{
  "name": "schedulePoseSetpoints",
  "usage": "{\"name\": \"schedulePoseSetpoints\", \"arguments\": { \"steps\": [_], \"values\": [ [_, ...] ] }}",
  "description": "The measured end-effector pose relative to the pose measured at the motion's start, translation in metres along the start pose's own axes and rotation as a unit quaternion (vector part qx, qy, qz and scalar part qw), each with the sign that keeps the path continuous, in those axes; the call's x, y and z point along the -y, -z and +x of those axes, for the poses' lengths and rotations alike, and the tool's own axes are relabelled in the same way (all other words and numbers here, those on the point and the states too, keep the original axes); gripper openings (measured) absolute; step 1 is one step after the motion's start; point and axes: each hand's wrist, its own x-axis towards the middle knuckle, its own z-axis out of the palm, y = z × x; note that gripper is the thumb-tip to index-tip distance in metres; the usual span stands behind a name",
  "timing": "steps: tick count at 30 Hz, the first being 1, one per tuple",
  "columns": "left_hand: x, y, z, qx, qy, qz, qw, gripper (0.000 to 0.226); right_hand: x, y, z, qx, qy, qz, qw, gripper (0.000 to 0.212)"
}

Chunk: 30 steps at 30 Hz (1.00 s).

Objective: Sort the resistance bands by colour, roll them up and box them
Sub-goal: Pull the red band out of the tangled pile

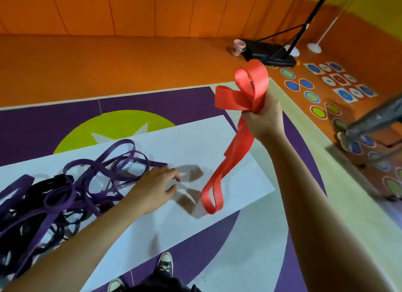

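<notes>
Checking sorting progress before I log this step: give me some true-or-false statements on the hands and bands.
1. The right hand grips the red bands. True.
2. The purple bands and black bands share one tangled pile. True.
3. The red bands lie flat on the table. False: they hang from the raised right hand above it.
4. The left hand grips one of the purple bands. False: its fingers are straight, holding nothing.
</notes>
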Motion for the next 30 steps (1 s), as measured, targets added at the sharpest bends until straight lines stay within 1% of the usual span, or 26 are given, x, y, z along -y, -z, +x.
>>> {"name": "schedulePoseSetpoints", "arguments": {
  "steps": [3, 5, 7, 8, 11, 13, 16, 19, 23, 24, 26, 30],
  "values": [
    [-0.004, -0.009, 0.012, 0.009, 0.011, 0.020, 1.000, 0.021, -0.007, 0.002, 0.014, 0.004, 0.014, 0.013, 1.000, 0.034],
    [-0.005, -0.014, 0.019, 0.011, 0.016, 0.028, 0.999, 0.020, -0.027, -0.009, 0.018, 0.041, -0.020, 0.043, 0.998, 0.036],
    [-0.005, -0.019, 0.022, 0.013, 0.014, 0.037, 0.999, 0.019, -0.059, -0.030, 0.015, 0.079, -0.058, 0.051, 0.994, 0.042],
    [-0.005, -0.021, 0.022, 0.016, 0.014, 0.046, 0.999, 0.019, -0.077, -0.043, 0.012, 0.090, -0.066, 0.024, 0.993, 0.043],
    [-0.001, -0.025, 0.018, 0.034, 0.028, 0.068, 0.997, 0.019, -0.127, -0.080, -0.001, 0.133, -0.072, -0.112, 0.982, 0.033],
    [0.003, -0.027, 0.013, 0.051, 0.047, 0.076, 0.995, 0.021, -0.156, -0.104, -0.013, 0.170, -0.066, -0.170, 0.969, 0.034],
    [0.011, -0.027, 0.005, 0.079, 0.072, 0.090, 0.990, 0.022, -0.185, -0.133, -0.025, 0.217, -0.069, -0.246, 0.942, 0.046],
    [0.018, -0.029, 0.000, 0.086, 0.092, 0.087, 0.988, 0.021, -0.206, -0.152, -0.034, 0.275, -0.085, -0.318, 0.903, 0.070],
    [0.023, -0.034, -0.007, 0.099, 0.108, 0.071, 0.987, 0.025, -0.224, -0.170, -0.052, 0.369, -0.096, -0.308, 0.871, 0.107],
    [0.025, -0.036, -0.009, 0.104, 0.108, 0.069, 0.986, 0.025, -0.227, -0.173, -0.057, 0.380, -0.094, -0.303, 0.869, 0.111],
    [0.029, -0.039, -0.013, 0.107, 0.106, 0.069, 0.986, 0.025, -0.231, -0.177, -0.063, 0.380, -0.100, -0.285, 0.874, 0.111],
    [0.036, -0.039, -0.018, 0.101, 0.120, 0.063, 0.986, 0.025, -0.225, -0.175, -0.068, 0.343, -0.091, -0.273, 0.894, 0.107]
  ]
}}
